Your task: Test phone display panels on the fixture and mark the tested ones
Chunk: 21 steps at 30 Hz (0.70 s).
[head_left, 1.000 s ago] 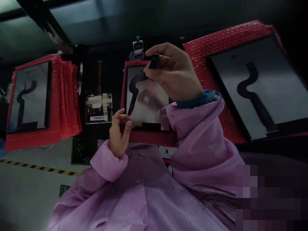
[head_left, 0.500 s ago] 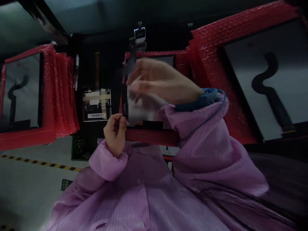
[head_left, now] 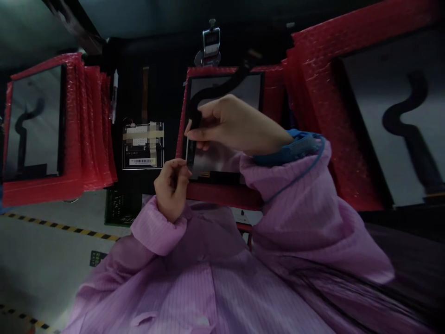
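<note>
Far left: red bubble-wrap sleeves [head_left: 83, 139] in a pile, a grey panel [head_left: 48, 134] lying on top. Right of them, a pen [head_left: 114, 95] on the dark bench; then a small taped module [head_left: 142, 146] with a barcode label.

Left hand [head_left: 171, 188]: fingers curled, thumb and forefinger nearly together at the lower left edge of the middle panel [head_left: 222, 160], by the lower end of a black ribbon cable [head_left: 224, 87]. From where I stand, cannot tell whether they grip it.

The cable runs up the panel's left side, then bends to the upper right, its tip raised near the tally counter [head_left: 211, 42]. Right hand [head_left: 239, 125], above the panel: thumb and fingers pinched on the cable below that bend; blue band [head_left: 288, 148] at the wrist.

Far right: a larger-looking panel [head_left: 375, 83] on red wrap, with an S-shaped black strip [head_left: 394, 120] over it.
</note>
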{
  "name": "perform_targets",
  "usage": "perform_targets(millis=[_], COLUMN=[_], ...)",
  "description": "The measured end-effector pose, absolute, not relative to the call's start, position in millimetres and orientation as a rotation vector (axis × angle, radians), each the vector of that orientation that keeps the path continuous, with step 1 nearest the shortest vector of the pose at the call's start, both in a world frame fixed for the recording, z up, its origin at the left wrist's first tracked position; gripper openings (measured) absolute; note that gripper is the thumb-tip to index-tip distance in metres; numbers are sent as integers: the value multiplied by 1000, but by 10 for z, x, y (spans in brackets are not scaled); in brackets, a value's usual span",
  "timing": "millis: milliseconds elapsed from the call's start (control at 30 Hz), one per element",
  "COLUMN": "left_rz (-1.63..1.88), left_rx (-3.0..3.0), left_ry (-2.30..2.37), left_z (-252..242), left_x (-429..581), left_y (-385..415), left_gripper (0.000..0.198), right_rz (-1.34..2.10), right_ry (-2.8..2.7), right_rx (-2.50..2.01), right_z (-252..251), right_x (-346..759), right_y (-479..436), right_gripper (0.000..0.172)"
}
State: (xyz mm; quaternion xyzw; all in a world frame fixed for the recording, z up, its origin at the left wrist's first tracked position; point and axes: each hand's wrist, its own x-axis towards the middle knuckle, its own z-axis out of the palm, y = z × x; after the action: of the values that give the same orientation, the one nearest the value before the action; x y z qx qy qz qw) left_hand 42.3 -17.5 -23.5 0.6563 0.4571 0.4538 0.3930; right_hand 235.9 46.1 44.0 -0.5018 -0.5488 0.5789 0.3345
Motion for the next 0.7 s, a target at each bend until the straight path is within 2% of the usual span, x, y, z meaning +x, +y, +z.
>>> perform_targets(millis=[133, 333, 700], left_rz=[1173, 1355, 1228], left_rx=[1870, 2581, 2713], left_ry=[1174, 971, 929], left_z=[-253, -292, -343], left_x=[429, 449, 428], left_y=[-237, -319, -345], left_gripper=[13, 9, 8], right_rz=[1582, 1768, 1669], right_ry=[-1414, -1503, -1369], right_rx=[-1417, -1441, -1470], right_z=[434, 334, 216], right_x=[2525, 2594, 2593], right_y=[481, 517, 331], right_gripper=[32, 42, 30])
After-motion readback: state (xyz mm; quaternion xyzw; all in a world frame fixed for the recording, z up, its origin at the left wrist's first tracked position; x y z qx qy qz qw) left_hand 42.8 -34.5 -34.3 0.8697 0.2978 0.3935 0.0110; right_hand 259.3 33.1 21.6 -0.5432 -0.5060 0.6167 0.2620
